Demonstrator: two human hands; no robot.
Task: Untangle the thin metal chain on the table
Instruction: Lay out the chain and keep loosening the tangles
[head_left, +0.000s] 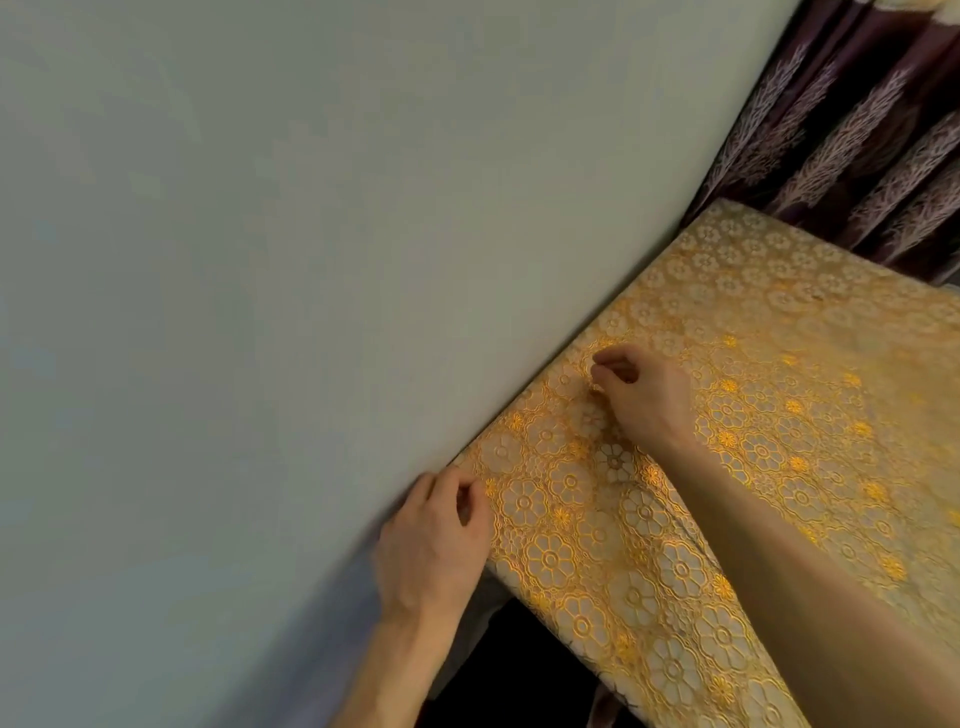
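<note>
we see left hand (436, 525) and right hand (641, 397), each grip pinched together, seemingly on a chain too fine to make out, so pulling apart hard could tighten knots.

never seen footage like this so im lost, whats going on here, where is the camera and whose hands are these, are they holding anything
There is no machine here. The single picture comes from a wide-angle camera worn on a person's head, looking forward and down, which is why everything leans and bends. The two bare arms coming in from the bottom belong to the wearer.

The left hand is at the table's near corner beside the pale wall, with its fingertips drawn together. The right hand is farther along the wall edge, also with its fingertips pinched together. The table is covered by a gold floral lace tablecloth, and a purple patterned curtain hangs behind it.

Both hands look as if they are pinching something small, but the thin metal chain is too fine to make out against the pattern, so I cannot confirm they hold it.
</note>
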